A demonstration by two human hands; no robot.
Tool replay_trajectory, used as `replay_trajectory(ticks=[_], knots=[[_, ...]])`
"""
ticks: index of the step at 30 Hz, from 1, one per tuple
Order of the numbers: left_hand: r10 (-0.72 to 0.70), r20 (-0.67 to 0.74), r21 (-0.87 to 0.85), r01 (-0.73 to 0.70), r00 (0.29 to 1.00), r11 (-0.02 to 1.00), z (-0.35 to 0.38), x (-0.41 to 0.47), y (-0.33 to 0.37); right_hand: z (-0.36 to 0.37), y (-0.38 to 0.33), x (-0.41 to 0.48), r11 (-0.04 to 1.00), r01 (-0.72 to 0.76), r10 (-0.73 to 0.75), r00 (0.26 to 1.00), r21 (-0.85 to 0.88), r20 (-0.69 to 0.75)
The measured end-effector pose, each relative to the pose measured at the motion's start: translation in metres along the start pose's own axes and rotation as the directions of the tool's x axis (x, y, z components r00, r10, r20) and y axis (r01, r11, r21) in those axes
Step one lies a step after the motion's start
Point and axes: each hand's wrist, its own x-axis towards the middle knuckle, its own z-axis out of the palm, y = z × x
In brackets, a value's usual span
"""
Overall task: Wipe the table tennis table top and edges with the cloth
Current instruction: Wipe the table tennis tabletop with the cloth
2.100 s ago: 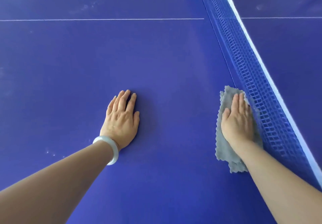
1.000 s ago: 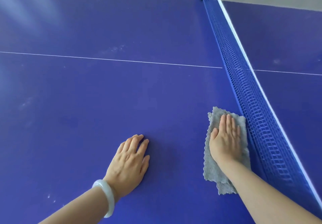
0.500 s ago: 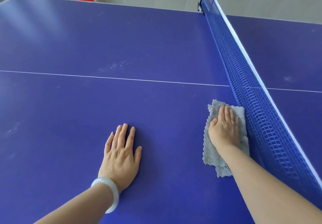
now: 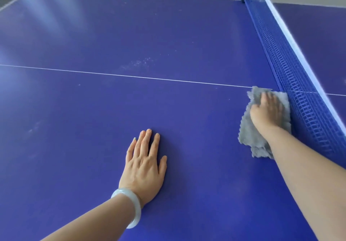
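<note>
Beside the foot of the net (image 4: 299,83), the grey cloth (image 4: 248,133) lies flat on the table top (image 4: 168,34), its far end touching the white line (image 4: 131,76), pressed down by the right hand (image 4: 266,112) with straight, close-set fingers, somewhat blurred. The left hand (image 4: 144,164) rests flat with fingers slightly spread, well apart from the cloth. Top-wiping along the net seems in hand; next, the cloth likely needs pushing past the line toward the dusty specks (image 4: 140,62).

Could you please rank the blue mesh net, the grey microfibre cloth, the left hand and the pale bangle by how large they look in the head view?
Largest: blue mesh net.
Next: grey microfibre cloth and left hand look alike; the hand is nearer the camera, so I will not rank them.
Smallest: pale bangle.
</note>
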Motion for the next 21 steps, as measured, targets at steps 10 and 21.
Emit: replay_trajectory(ticks=[10,21], knots=[[-0.004,0.007,-0.007,0.004,1.0,1.0,-0.004,-0.001,-0.002,0.014,-0.05,-0.077,0.577,0.816,-0.807,0.567,0.019,0.168],[-0.002,-0.01,-0.01,0.002,1.0,1.0,-0.003,-0.001,-0.002,0.033,-0.123,-0.063,0.853,0.517,-0.508,0.854,-0.071,0.111]])
